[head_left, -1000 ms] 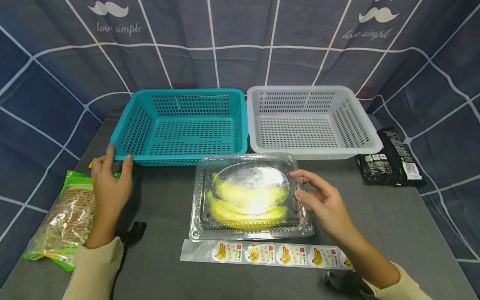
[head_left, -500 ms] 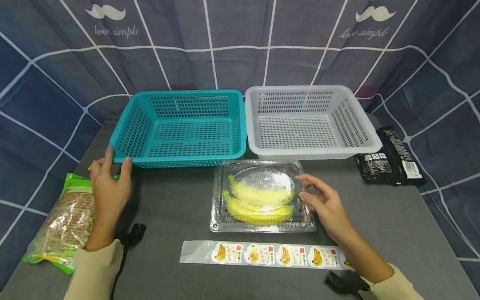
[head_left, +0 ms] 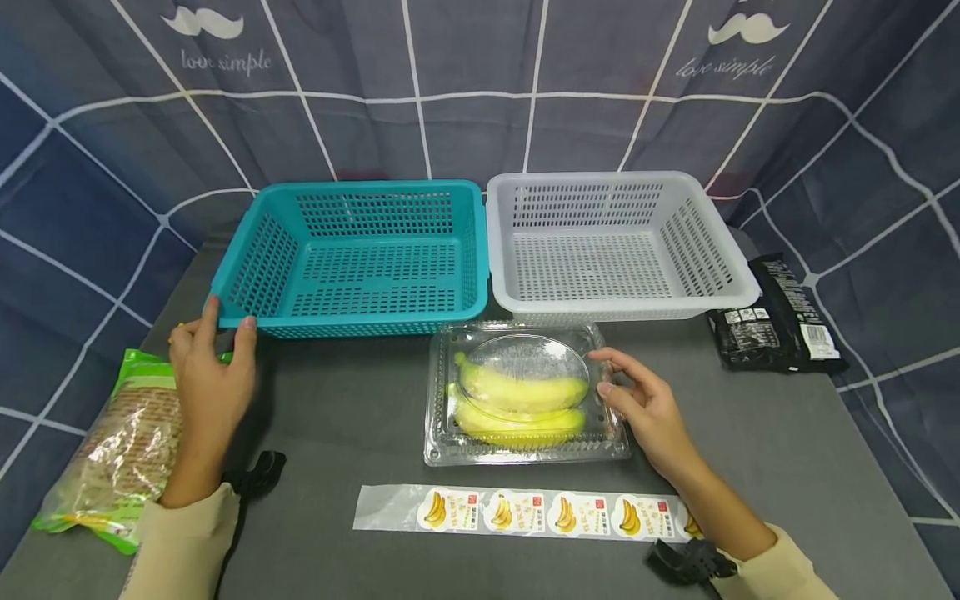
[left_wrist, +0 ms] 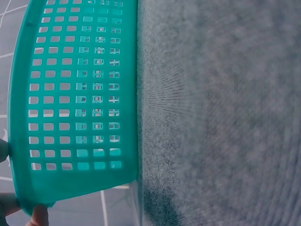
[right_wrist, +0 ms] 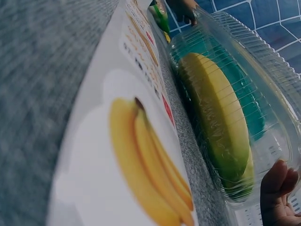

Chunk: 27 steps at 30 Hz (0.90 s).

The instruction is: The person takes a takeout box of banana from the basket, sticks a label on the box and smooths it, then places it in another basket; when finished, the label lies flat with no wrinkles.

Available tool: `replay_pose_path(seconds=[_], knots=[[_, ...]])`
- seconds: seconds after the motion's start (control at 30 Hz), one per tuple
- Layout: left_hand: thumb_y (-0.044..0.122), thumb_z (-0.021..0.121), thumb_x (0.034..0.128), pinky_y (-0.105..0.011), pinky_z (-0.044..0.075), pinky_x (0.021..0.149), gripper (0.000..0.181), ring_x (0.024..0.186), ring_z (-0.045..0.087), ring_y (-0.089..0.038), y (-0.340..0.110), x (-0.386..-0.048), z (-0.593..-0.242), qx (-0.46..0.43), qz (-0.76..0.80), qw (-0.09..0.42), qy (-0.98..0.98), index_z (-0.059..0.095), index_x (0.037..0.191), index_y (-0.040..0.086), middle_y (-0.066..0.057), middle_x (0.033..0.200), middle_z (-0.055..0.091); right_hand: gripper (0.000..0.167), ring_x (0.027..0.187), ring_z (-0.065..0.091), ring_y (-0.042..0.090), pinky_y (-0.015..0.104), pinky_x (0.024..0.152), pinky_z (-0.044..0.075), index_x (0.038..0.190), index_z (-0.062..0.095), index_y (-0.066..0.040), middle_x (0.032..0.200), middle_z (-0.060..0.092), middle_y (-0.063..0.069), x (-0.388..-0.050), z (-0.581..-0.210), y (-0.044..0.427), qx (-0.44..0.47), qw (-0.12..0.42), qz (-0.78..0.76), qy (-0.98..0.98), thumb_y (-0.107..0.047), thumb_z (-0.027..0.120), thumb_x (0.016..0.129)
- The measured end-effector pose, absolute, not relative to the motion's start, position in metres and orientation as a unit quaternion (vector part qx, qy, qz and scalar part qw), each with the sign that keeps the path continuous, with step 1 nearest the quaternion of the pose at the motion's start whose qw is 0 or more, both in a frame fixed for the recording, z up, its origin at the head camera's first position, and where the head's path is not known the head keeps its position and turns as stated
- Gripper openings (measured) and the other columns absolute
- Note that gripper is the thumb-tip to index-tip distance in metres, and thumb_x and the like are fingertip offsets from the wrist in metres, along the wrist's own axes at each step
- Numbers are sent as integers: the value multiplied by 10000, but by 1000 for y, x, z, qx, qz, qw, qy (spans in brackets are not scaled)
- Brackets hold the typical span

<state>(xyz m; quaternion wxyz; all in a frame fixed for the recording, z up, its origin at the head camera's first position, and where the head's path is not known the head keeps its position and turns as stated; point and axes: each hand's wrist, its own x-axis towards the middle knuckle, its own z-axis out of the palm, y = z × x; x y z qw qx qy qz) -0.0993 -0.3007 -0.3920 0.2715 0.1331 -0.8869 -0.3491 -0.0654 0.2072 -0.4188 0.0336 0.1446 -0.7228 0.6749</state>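
My left hand (head_left: 213,387) grips the front left corner of the teal perforated basket (head_left: 352,323), finger and thumb on its rim. In the left wrist view, fingertips (left_wrist: 40,216) touch that corner of the basket (left_wrist: 80,181). At the middle of the table lies a shut clear plastic clamshell box (head_left: 438,417) with yellow-green bananas (head_left: 517,429) inside. My right hand (head_left: 652,412) pinches the box's right edge between thumb and index finger. A strip of banana stickers (head_left: 517,510) lies in front of the box, its right end partly behind my right forearm.
Beside the teal basket stands a white perforated basket (head_left: 618,310). A black packet (head_left: 780,321) lies at the right, partly under the white basket's corner. A green and clear bag of brown food (head_left: 123,450) lies at the left. Checked cloth (head_left: 450,50) walls the back and sides.
The banana box has slid right and swung straighter, away from the sticker strip, with my right hand at its edge. My left hand has stayed at the basket corner.
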Motion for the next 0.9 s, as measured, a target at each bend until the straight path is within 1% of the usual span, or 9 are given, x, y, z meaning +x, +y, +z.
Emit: replay_pose_path(seconds=[0.2,0.27,0.33,0.43,0.53,0.6,0.67,0.77,0.9], knots=[[357,578,1024,-580,281,972,609,1200,354,-435,-302,-102,-392,131,-346,297,-880,430,1566,123,-292,1243,377,391,511,381,96,260,487,392,1372,588,19,1174,508,183,-71,-421,206,146,33,692,-706,75,573,985],[359,597,1013,-529,280,960,599,1168,350,-317,-302,-103,-391,137,-346,307,-876,456,1556,148,-126,1171,395,396,501,400,74,249,469,402,1403,562,13,1043,547,120,-71,-424,205,153,32,698,-699,52,542,1010],[351,621,1002,-467,275,945,572,1135,318,-159,-301,-102,-389,141,-349,320,-869,497,1531,171,64,1123,337,402,483,409,81,265,447,403,1430,528,28,866,536,65,-71,-428,204,169,42,702,-691,40,498,1029],[276,662,981,-408,249,928,488,1069,246,-10,-292,-96,-382,110,-349,355,-860,592,1446,145,210,1104,227,415,456,389,103,300,416,379,1458,470,68,634,415,10,-69,-435,201,202,62,703,-679,38,423,1047],[214,680,956,-456,275,914,406,1048,390,-159,-273,-83,-372,21,-331,391,-859,673,1326,48,12,1066,458,418,463,401,123,325,419,370,1449,451,113,598,421,8,-68,-438,198,226,87,709,-662,61,393,1039],[234,678,947,-503,304,905,390,1010,469,-327,-256,-73,-364,-47,-319,403,-857,702,1257,1,-174,1044,533,416,480,416,115,319,425,375,1441,449,133,698,492,26,-68,-439,197,235,102,712,-654,70,382,1036],[298,648,967,-530,336,868,406,990,492,-446,-239,-62,-359,-102,-308,396,-859,718,1214,-17,-289,1065,556,414,500,441,110,306,434,390,1429,450,152,811,529,47,-68,-440,196,243,117,715,-645,84,369,1029],[355,592,1001,-480,374,823,425,936,541,-412,-216,-46,-357,-162,-309,370,-861,737,1166,-8,-221,1018,626,415,532,466,106,285,456,416,1415,452,172,1013,539,106,-68,-442,194,251,137,714,-639,99,355,1018],[300,571,1020,-376,413,776,361,834,572,-283,-190,-29,-359,-242,-334,349,-842,754,1103,0,-105,933,676,416,536,476,108,277,463,424,1406,456,183,1019,525,136,-67,-443,193,252,147,712,-639,99,348,1013]])
